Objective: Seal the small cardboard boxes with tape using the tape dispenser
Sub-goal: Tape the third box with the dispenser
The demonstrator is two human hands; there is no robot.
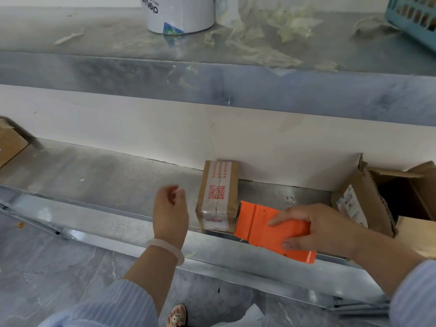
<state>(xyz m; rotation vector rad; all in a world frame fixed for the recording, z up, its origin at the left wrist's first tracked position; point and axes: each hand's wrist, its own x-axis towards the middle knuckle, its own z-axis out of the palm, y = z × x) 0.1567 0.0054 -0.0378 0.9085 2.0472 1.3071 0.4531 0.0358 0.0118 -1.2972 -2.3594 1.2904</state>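
A small brown cardboard box lies on the lower metal shelf against the white wall. White tape with red print runs along its top seam and down its near end. My right hand grips the orange tape dispenser, whose front edge sits at the box's near right corner. My left hand hovers just left of the box with loosely curled fingers, holding nothing and not touching the box.
An open cardboard carton with a labelled packet stands at the right of the shelf. Another carton's corner shows at far left. The upper shelf carries a white roll, tape scraps and a blue basket.
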